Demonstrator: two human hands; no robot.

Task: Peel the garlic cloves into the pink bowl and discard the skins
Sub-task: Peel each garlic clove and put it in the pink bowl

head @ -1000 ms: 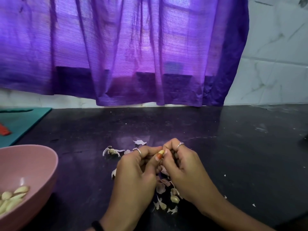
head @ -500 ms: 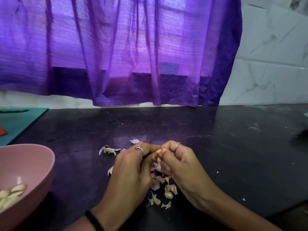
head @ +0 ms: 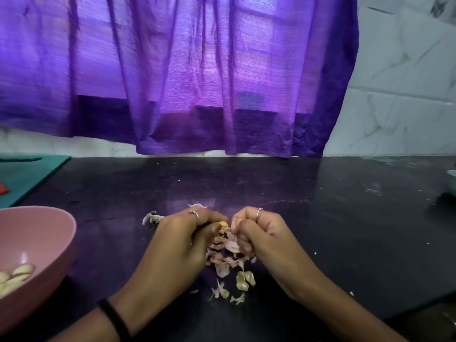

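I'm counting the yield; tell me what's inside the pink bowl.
The round pink plastic bowl holds several pale peeled garlic cloves near its bottom. The frame's left edge cuts off the rest, so the full count is hidden.

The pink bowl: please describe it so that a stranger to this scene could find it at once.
On the black counter, look to the near left edge, left of the left hand. The pink bowl stands there, cut off by the frame. It alone is a container, and it holds the peeled cloves.

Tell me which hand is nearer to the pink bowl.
Left. The left hand is to the right of the pink bowl, with bare counter between them. The right hand is further right, beyond the left hand.
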